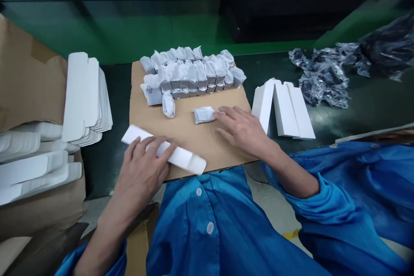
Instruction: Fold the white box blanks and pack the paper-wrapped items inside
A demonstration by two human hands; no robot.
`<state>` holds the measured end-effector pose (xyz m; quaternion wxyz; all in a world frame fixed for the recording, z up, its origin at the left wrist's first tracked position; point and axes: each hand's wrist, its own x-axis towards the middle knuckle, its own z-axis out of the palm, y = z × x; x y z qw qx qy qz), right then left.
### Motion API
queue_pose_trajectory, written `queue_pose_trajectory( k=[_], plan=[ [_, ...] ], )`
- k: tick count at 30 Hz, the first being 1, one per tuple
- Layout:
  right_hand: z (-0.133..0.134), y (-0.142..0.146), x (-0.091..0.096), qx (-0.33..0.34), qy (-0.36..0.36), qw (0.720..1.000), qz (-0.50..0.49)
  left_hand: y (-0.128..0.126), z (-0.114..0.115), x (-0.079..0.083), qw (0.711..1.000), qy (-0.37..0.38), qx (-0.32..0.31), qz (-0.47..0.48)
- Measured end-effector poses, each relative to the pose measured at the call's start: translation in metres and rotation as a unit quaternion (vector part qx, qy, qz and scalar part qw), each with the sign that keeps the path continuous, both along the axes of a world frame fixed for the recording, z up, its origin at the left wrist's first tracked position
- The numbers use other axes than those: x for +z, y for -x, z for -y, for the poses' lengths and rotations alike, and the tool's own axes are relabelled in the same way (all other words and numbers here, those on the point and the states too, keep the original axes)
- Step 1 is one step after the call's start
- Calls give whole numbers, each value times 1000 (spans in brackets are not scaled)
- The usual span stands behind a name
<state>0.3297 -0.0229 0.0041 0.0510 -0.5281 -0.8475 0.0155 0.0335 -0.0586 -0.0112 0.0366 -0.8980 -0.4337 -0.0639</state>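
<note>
My left hand point(142, 168) lies over a long white carton box point(181, 158) on the near edge of a brown cardboard sheet point(187, 131), fingers curled on top of it. My right hand point(241, 131) rests flat on the sheet, fingers stretched toward a small white wrapped packet point(204, 114) and touching its right end. Another loose wrapped packet point(168, 105) lies to the left. Behind them stand rows of several wrapped packets point(190, 73).
A stack of flat white carton blanks point(86, 97) lies to the left, with more blanks point(32, 168) on brown paper. Three folded white boxes point(284, 108) lie to the right. Crumpled dark plastic bags point(326, 77) sit at far right on the green table point(371, 103).
</note>
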Motion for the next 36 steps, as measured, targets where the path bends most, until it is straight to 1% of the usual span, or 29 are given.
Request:
queue_pose_trajectory(
  k=[2, 3, 5, 7, 9, 12, 13, 14, 15, 16, 17, 18, 19, 21, 23, 26, 28, 29, 30, 32, 34, 36],
  plan=[
    [-6, 4, -6, -17, -1, 999, -38, -12, -8, 7, 998, -22, 42, -35],
    [-11, 7, -10, -15, 4, 999, -52, -19, -12, 9, 997, -22, 55, -52],
    [-20, 14, -16, -4, 23, 998, -65, -30, -16, 9, 996, -9, 61, -69],
    [-22, 16, -19, -17, 33, 997, -61, -39, -18, 5, 998, 11, 39, -54],
    [-16, 11, -15, -50, 47, 996, -61, -46, -18, -1, 999, 33, -4, -19],
    [-8, -1, -3, -80, 139, 983, -88, -52, -17, -7, 996, 71, -62, 3],
    [-6, -4, 1, -103, 156, 978, -88, -53, -17, -8, 994, 80, -73, 1],
    [-5, -5, 3, -139, 149, 976, -78, -53, -17, -7, 993, 86, -79, -1],
    [-5, -5, 5, -180, 116, 975, -58, -53, -17, -6, 993, 89, -83, 1],
    [-5, -3, 4, -216, 66, 974, -35, -52, -17, -5, 992, 90, -84, 6],
    [-5, -1, 3, -235, 16, 972, -15, -51, -17, -4, 993, 88, -84, 10],
    [-5, 2, 0, -229, -17, 973, -3, -50, -18, -2, 993, 83, -81, 12],
    [-5, 5, -3, -203, -28, 979, 0, -49, -18, -1, 994, 77, -79, 11],
    [-7, 8, -12, -154, -13, 988, -4, -46, -19, 0, 994, 73, -78, 5],
    [-10, 6, -19, -150, 5, 988, -23, -43, -21, 0, 993, 88, -79, 10],
    [-15, -1, -20, -180, 2, 979, -97, -39, -23, -1, 988, 130, -79, 34],
    [-10, -5, -16, -165, 30, 968, -186, -37, -25, -1, 984, 148, -82, 51],
    [-5, -5, -13, -136, 59, 962, -231, -36, -25, -2, 983, 152, -86, 59],
    [2, -5, -11, -94, 94, 955, -266, -35, -25, -2, 982, 154, -92, 65],
    [16, 1, -11, -2, 137, 945, -296, -34, -26, -2, 980, 153, -106, 70],
    [28, 10, -16, 58, 120, 952, -276, -33, -26, -2, 978, 158, -120, 67],
    [35, 20, -23, 63, 76, 963, -252, -31, -28, -3, 977, 160, -122, 68]
  ],
)
